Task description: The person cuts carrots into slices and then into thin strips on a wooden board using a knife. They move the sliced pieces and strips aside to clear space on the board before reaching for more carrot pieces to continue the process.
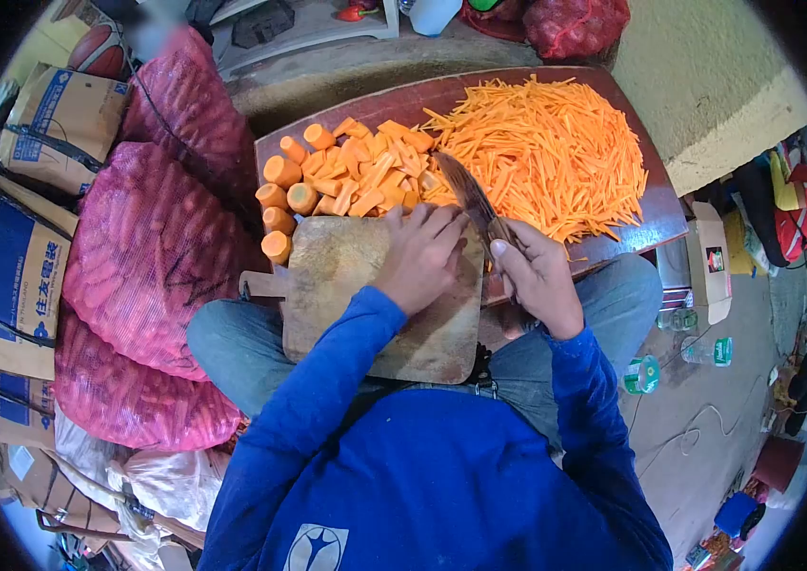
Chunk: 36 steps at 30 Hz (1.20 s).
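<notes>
My left hand [419, 257] is over the wooden cutting board [332, 314], palm down. Its fingers are slightly apart and reach the board's far edge, touching or close to the carrot pieces [370, 171]; what lies under the fingertips is hidden. In my right hand [543, 278] is a knife [465, 186], gripped by the handle, its dark-stained blade pointing up and away across the carrots. The board rests across my lap against a low reddish table [651, 200]. Cut carrot chunks and slabs lie beyond it, beside a big heap of carrot strips [541, 157].
Stacked pink mesh sacks [151, 257] of carrots stand close at my left, with cardboard boxes [13, 276] beyond them. A concrete ledge [727, 105] borders the table's far right. Plastic bottles [708, 352] lie on the floor at right. Another mesh sack [575, 24] sits at the back.
</notes>
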Motion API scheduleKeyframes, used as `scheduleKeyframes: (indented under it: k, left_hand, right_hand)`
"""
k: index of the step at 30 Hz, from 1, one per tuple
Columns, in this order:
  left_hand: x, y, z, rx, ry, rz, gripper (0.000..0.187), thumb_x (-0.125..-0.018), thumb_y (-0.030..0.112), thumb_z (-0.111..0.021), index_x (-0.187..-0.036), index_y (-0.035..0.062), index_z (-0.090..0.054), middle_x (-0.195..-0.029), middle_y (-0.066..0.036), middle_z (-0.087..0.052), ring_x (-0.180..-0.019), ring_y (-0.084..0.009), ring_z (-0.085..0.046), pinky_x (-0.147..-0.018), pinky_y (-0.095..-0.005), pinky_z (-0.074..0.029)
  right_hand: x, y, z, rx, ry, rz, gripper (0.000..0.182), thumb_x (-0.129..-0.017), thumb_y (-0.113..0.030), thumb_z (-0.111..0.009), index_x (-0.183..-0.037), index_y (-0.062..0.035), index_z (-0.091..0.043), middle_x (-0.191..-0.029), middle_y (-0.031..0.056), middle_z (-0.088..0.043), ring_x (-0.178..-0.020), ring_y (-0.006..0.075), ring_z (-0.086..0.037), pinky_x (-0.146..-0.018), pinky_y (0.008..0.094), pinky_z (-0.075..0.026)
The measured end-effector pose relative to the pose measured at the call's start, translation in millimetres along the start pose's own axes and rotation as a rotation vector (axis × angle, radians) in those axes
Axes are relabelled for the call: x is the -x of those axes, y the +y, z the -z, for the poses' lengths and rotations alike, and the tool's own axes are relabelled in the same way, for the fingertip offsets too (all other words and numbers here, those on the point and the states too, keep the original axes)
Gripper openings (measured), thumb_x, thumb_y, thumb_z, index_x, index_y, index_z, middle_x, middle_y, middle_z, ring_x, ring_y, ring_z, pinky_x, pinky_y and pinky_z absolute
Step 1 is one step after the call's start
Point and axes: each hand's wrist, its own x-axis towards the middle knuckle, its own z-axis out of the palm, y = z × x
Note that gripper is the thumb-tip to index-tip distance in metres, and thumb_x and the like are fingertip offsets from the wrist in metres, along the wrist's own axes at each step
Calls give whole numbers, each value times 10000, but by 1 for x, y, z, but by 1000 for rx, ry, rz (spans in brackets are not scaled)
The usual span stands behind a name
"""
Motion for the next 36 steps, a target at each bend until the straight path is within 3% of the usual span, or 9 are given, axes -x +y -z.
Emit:
scheduleKeyframes:
  k: [5, 11, 14, 18, 22, 26, 28, 32, 36]
  left_hand:
    - [-9, -25, -18, -129, -45, 10, 381, -869, 75, -753, -1249, 92, -737, -1290, -51, -712, -1231, -284, -620, -1028, -538, -366]
    - [-26, -66, -7, -148, -25, 70, 404, -828, 63, -728, -1224, 138, -745, -1289, -48, -681, -1264, -312, -583, -1027, -587, -360]
    - [-45, -81, -2, -290, -241, -33, 536, -784, 142, -774, -1317, 111, -730, -1440, -102, -575, -1401, -335, -470, -1053, -630, -361]
    - [-74, -94, 0, -357, -541, 37, 640, -801, 345, -797, -1394, 116, -721, -1494, -133, -540, -1467, -360, -414, -1130, -689, -322]
    - [-88, -99, 11, -358, -701, 60, 689, -771, 402, -830, -1389, 117, -725, -1499, -123, -547, -1486, -350, -405, -1181, -733, -272]
    - [-87, -103, 8, -363, -723, 40, 676, -773, 410, -840, -1375, 120, -734, -1482, -127, -565, -1478, -334, -424, -1181, -729, -276]
    - [-81, -103, 0, -334, -590, 6, 667, -730, 413, -880, -1309, 105, -757, -1442, -123, -613, -1409, -335, -486, -1095, -621, -341]
    - [-80, -104, -8, -245, -527, 29, 648, -730, 388, -899, -1289, 90, -762, -1414, -109, -624, -1400, -324, -499, -1100, -629, -339]
    - [-80, -101, -11, -276, -558, 27, 564, -760, 359, -895, -1248, 97, -789, -1364, -83, -632, -1375, -306, -522, -1135, -644, -311]
  right_hand:
    - [3, 10, 11, -315, 92, -48, 269, -1136, -177, -597, -1295, 26, -671, -815, -35, -599, -585, 20, -515, -513, 214, -420]
    - [4, 24, 10, -388, 94, -47, 275, -1132, -175, -607, -1308, 26, -669, -820, -27, -608, -584, 23, -517, -509, 216, -422]
    - [3, 26, 8, -387, 77, -32, 300, -1120, -156, -625, -1344, 41, -663, -856, -10, -642, -623, 26, -523, -537, 221, -437]
    - [6, 28, 6, -289, 97, 12, 308, -1094, -118, -657, -1346, 59, -668, -920, 28, -689, -718, 39, -551, -624, 242, -479]
    - [8, 23, 7, -177, 109, 23, 311, -1066, -115, -686, -1327, 54, -672, -873, 35, -691, -734, 70, -593, -662, 284, -519]
    - [8, 22, 5, -243, 67, -48, 305, -1060, -125, -694, -1310, 50, -673, -810, 34, -680, -689, 96, -602, -640, 303, -522]
    - [6, 29, 2, -156, 110, 78, 299, -1054, -130, -701, -1293, 48, -677, -765, 59, -664, -651, 109, -607, -617, 313, -518]
    - [7, 30, 3, -97, 84, 53, 309, -1049, -139, -708, -1292, 49, -677, -753, 85, -645, -642, 111, -606, -611, 315, -514]
    - [5, 34, 0, -71, 98, 90, 333, -1041, -144, -710, -1305, 56, -670, -860, 153, -714, -757, 171, -687, -724, 349, -566]
